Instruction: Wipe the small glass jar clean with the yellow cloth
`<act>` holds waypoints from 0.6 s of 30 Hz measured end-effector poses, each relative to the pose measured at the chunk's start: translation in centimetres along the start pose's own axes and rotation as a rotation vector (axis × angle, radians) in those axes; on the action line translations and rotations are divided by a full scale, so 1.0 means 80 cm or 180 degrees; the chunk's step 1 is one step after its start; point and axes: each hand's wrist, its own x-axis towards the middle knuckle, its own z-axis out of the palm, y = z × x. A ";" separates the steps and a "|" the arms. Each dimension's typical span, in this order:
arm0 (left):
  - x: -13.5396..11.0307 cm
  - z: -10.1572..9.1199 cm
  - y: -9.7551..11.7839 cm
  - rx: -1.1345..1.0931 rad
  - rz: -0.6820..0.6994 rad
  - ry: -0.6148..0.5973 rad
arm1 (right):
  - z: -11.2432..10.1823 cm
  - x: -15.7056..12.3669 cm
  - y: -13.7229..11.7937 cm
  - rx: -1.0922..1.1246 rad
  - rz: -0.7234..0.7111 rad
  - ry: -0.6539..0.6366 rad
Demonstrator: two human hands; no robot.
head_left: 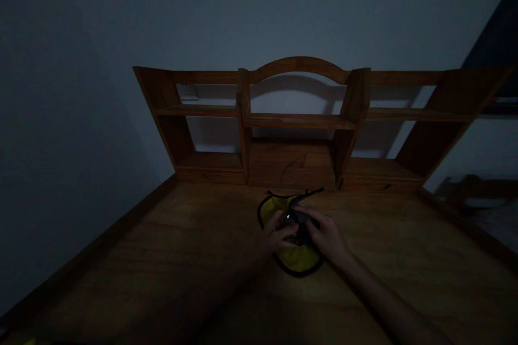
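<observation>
A yellow cloth piece with black edging [299,263] lies on the wooden desk, with dark straps at its far end. Over its middle is a small dark object [301,234], with a bright white glint at its left side. My left hand [277,236] has its thumb and fingers curled around the left side of this object. From the right, my right hand [328,234] bends its fingers over a dark part, perhaps a flap, beside it. Dim light and my fingers hide the object's exact kind.
A wooden shelf unit [299,121] with several compartments stands along the back of the desk [194,237], against a pale wall [202,11]. A wall socket [189,91] shows through its left compartment. A dark wooden piece of furniture [485,187] stands beyond the desk's right edge.
</observation>
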 end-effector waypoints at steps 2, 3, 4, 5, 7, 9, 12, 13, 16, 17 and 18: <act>0.001 0.000 0.002 0.0174 0.0120 0.0061 | 0.000 0.003 0.000 0.0018 0.0054 0.0003; 0.001 -0.001 0.003 0.0289 0.0214 0.0067 | 0.000 0.004 0.002 0.0027 0.0121 0.0014; 0.003 -0.002 0.004 0.0391 0.0341 0.0065 | 0.000 0.005 0.004 0.0026 0.0216 0.0029; 0.004 -0.004 0.005 0.0471 0.0522 0.0057 | 0.000 0.006 0.006 0.0017 0.0328 0.0047; 0.008 -0.007 0.008 0.0566 0.0972 0.0028 | 0.001 0.007 0.010 -0.0015 0.0548 0.0107; 0.009 -0.009 0.011 0.0616 0.1361 0.0023 | 0.001 0.007 0.011 -0.0054 0.0680 0.0146; 0.007 -0.008 0.015 0.0689 0.1485 0.0067 | 0.000 0.007 0.006 -0.0072 0.0683 0.0082; 0.006 -0.007 0.016 0.0725 0.1471 0.0094 | 0.000 0.006 0.004 -0.0096 0.0672 0.0022; 0.005 -0.005 0.015 0.0885 0.1496 0.0075 | -0.001 0.005 -0.001 -0.0329 0.0663 -0.0136; 0.005 -0.005 0.013 0.0959 0.1514 0.0054 | 0.000 0.005 -0.002 -0.0443 0.0655 -0.0156; 0.006 -0.006 0.010 0.1039 0.1529 0.0040 | 0.000 0.004 -0.001 -0.0554 0.0640 -0.0156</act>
